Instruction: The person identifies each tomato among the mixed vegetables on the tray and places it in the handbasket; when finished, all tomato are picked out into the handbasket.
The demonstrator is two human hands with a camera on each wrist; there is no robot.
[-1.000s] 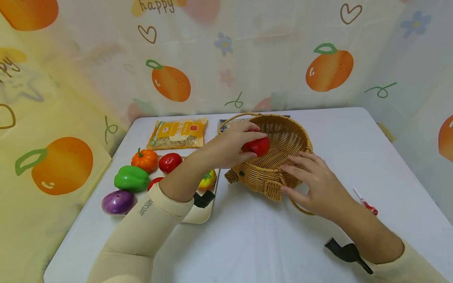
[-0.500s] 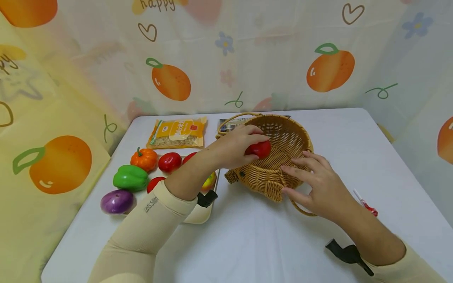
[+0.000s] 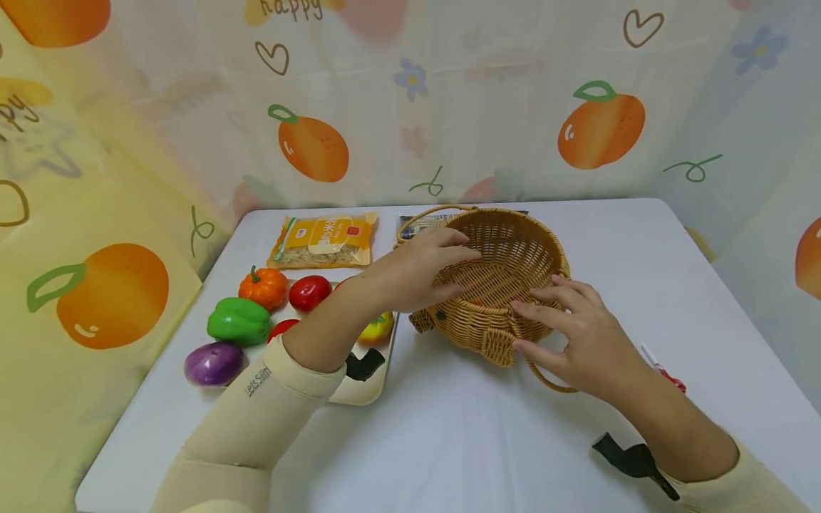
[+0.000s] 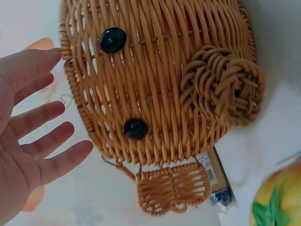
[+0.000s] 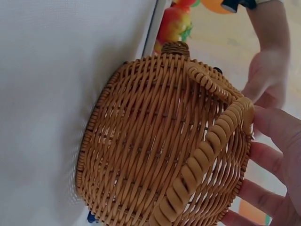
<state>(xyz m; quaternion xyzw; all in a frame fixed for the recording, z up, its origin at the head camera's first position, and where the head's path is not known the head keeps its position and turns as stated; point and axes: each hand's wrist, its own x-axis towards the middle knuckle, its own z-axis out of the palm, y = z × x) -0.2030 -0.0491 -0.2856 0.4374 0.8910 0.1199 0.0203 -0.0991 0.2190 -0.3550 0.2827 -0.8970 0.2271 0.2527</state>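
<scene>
A tan wicker basket [image 3: 458, 331] with a woven snout and black button eyes stands mid-table, its mouth tipped toward me. Over its left rim hovers my left hand [image 3: 423, 267], fingers spread and holding nothing; the left wrist view shows the same spread hand [image 4: 28, 136] beside the rim. Through the weave shows a red thing [image 4: 176, 16] inside the basket, mostly hidden by the wall. My right hand [image 3: 580, 338] rests its relaxed fingertips at the near right rim. In the right wrist view, those fingers [image 5: 268, 157] lie along the rim, close to the braided handle [image 5: 202, 160].
Left of the basket, a cream tray [image 3: 365, 388] bears toy produce: an eggplant [image 3: 214, 365], a green pepper [image 3: 239, 322], a small pumpkin [image 3: 263, 287], a red tomato-like piece [image 3: 310, 293]. Behind lie a yellow food packet [image 3: 323, 242] and a dark packet [image 3: 417, 224]. A red-and-white item [image 3: 667, 374] lies right.
My left hand has let go of the round red toy, which has dropped into the basket, and its fingers have opened. The right hand stays at the rim.
</scene>
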